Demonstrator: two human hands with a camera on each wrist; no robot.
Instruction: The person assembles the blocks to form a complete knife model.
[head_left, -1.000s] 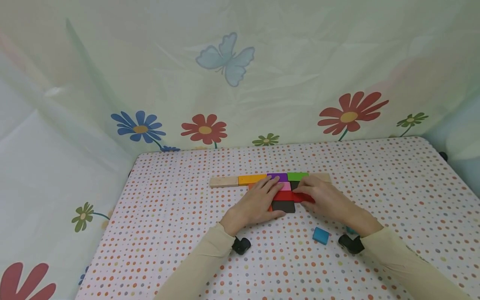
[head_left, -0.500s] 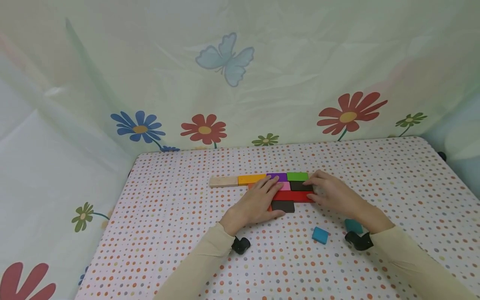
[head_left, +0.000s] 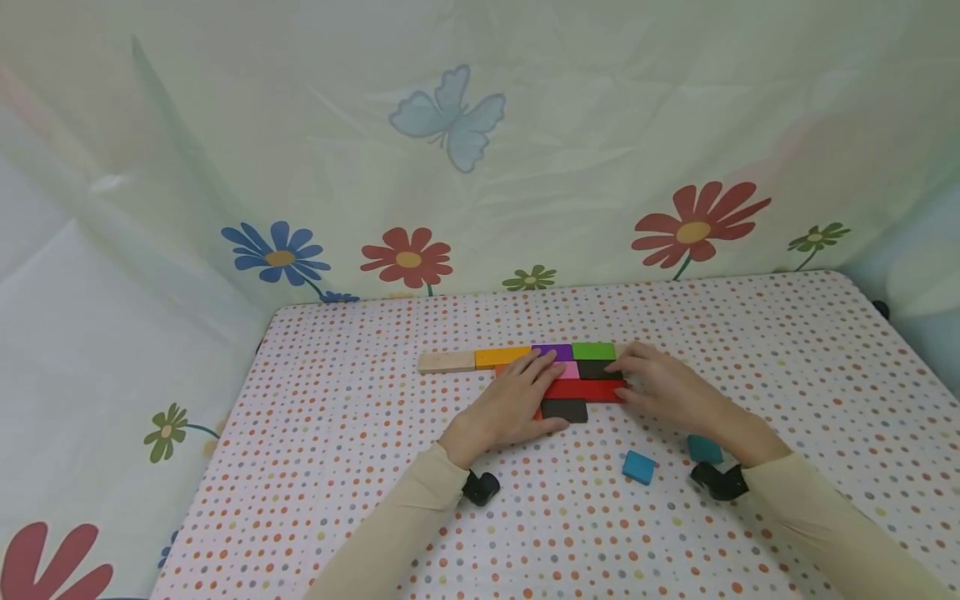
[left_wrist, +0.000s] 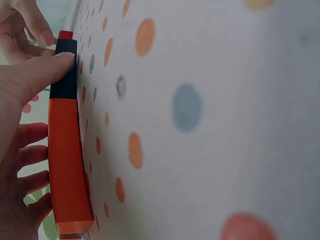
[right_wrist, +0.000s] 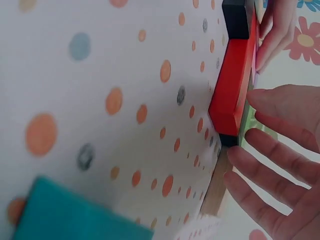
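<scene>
Coloured wooden blocks lie flat, packed in rows at the table's middle. My left hand [head_left: 504, 410] rests on them with fingers spread; its thumb touches the near black block [head_left: 564, 411], beside an orange block [left_wrist: 67, 160]. At the right end my right hand [head_left: 666, 390] has fingers apart and lightly bent, fingertips at the ends of another black block [head_left: 597, 369] and a red block [head_left: 600, 390]. Purple [head_left: 561, 353], green [head_left: 594, 352] and pink [head_left: 572, 370] blocks show between the hands. A plain wooden block [right_wrist: 216, 185] lies partly behind my right hand.
Yellow [head_left: 501, 357] and plain wooden [head_left: 447, 362] blocks extend the back row leftward. A blue block [head_left: 638, 467] and a teal block [head_left: 705, 449] lie loose near my right wrist. The dotted tablecloth [head_left: 322, 433] ends at a flowered curtain [head_left: 585, 150] behind.
My right hand has drawn back rightward from the top of the red block to the row ends, uncovering more of the black and red blocks. My left hand has stayed in place.
</scene>
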